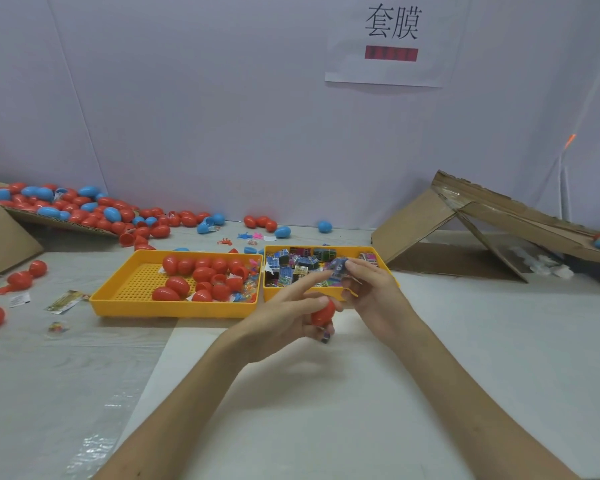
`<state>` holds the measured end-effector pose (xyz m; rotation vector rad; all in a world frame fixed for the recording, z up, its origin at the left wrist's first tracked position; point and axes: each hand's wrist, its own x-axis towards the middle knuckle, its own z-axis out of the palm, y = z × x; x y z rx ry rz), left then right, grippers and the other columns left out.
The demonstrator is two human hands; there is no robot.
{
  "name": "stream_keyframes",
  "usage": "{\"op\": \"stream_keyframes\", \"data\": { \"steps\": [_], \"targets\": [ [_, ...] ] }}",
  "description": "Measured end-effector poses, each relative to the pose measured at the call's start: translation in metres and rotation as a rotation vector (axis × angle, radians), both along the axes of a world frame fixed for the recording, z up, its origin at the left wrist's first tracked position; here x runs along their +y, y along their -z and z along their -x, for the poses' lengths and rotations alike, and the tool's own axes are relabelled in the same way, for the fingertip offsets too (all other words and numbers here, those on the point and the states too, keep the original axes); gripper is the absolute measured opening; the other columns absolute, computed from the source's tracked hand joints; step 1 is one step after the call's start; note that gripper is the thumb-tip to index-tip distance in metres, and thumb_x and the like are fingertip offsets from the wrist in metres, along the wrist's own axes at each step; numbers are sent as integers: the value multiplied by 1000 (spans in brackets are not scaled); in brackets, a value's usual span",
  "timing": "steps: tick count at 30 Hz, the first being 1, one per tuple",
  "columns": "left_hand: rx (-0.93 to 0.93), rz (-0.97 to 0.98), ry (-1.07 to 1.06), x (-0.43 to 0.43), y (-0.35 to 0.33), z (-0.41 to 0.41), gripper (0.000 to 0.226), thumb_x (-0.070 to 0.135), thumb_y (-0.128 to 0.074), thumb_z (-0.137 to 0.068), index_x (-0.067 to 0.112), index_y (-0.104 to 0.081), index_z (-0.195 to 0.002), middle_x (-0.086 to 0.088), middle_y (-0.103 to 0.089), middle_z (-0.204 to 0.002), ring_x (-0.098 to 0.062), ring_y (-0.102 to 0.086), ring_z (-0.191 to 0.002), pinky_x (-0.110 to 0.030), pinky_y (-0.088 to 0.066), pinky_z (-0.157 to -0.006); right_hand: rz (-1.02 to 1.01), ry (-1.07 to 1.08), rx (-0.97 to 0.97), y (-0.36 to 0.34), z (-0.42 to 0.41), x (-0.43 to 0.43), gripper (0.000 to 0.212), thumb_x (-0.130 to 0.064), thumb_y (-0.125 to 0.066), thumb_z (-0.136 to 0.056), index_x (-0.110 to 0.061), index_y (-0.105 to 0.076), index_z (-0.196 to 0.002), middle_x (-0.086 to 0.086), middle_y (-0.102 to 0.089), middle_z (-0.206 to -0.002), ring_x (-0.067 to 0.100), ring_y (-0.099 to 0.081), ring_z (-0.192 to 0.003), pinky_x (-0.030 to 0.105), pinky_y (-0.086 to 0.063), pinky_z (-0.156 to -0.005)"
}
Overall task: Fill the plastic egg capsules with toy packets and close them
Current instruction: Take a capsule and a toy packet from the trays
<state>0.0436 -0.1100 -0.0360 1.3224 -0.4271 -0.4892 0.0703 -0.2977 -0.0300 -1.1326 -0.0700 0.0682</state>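
Red plastic egg capsule (322, 314) is sitting in the left hand (281, 317), lower fingers curling round it, index finger stretching out straight. Right hand (371, 289) is pinching a small blue-printed toy packet (338, 266) just above the egg; both hands are working close together over the pale table (360, 410). Behind them a yellow plastic tray of packets (269, 294) is lying beside a yellow perforated tray (170, 308) holding red eggs. Loose red and blue eggs (83, 209) are piling up at back left; a brown cardboard ramp (482, 216) is leaning at right.
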Motion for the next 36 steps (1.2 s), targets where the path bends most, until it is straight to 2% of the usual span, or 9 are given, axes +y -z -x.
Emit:
{"op": "stream_keyframes", "data": {
  "steps": [4,8,10,14,18,21,27,32,36],
  "targets": [
    [-62,-24,70,0,0,4,64,9,-62,-98,35,-39,-151,-18,-71,-115,-34,-70,-94,-41,-58,-90,-119,-22,73,2,-1,0,8,-13,-62,-92,-11,-65,-98,1,-64,-83,7,-57,-58,18,-47,-56],
    [-133,0,58,3,-3,2,71,13,-63,-99,43,-29,-154,-21,-70,-121,-34,-71,-100,-43,-58,-90,-266,91,139,0,-7,-11,11,-11,-57,-97,-10,-68,-98,0,-61,-69,7,-54,-50,17,-48,-52],
    [-129,49,5,6,-4,0,68,25,-64,-98,40,-31,-155,-19,-70,-123,-29,-70,-97,-36,-58,-84,-201,201,136,-1,-11,-20,8,-8,-58,-97,-11,-65,-95,1,-59,-69,7,-54,-49,17,-47,-49],
    [-62,144,-70,11,-5,-3,49,35,-68,-93,39,-57,-140,-13,-71,-122,-13,-61,-81,-25,-51,-74,-7,235,66,0,-13,-19,7,-6,-62,-94,-11,-67,-94,1,-62,-73,8,-53,-51,17,-46,-49],
    [34,310,-185,11,-1,-9,36,19,-72,-92,23,-69,-128,-13,-69,-113,-24,-69,-98,-28,-57,-82,162,149,-12,2,-5,-6,13,-4,-63,-92,-13,-73,-96,2,-68,-76,13,-55,-52,21,-49,-54],
    [71,366,-307,12,-1,-13,40,11,-72,-84,12,-68,-124,-18,-65,-120,-28,-70,-110,-28,-58,-83,228,69,-40,2,-1,-1,22,2,-59,-92,-12,-75,-99,5,-69,-79,17,-59,-55,24,-53,-61],
    [-41,149,-490,14,-2,-13,38,29,-76,-80,29,-70,-117,9,-75,-101,-8,-71,-100,-31,-50,-81,278,-27,-95,4,1,1,27,5,-56,-92,-10,-75,-105,8,-73,-86,20,-64,-61,29,-55,-68],
    [-116,96,-534,12,1,-15,33,16,-78,-86,29,-70,-115,8,-74,-110,-14,-70,-104,-24,-54,-72,278,-60,-122,5,0,0,35,6,-54,-93,-18,-79,-99,10,-76,-94,22,-65,-60,30,-57,-67],
    [-208,49,-537,10,5,-16,37,6,-80,-84,33,-72,-108,10,-74,-107,-12,-71,-101,-29,-60,-81,312,-85,-152,7,0,0,35,4,-54,-94,-19,-80,-97,11,-77,-97,23,-67,-61,31,-58,-69]
  ]
}}
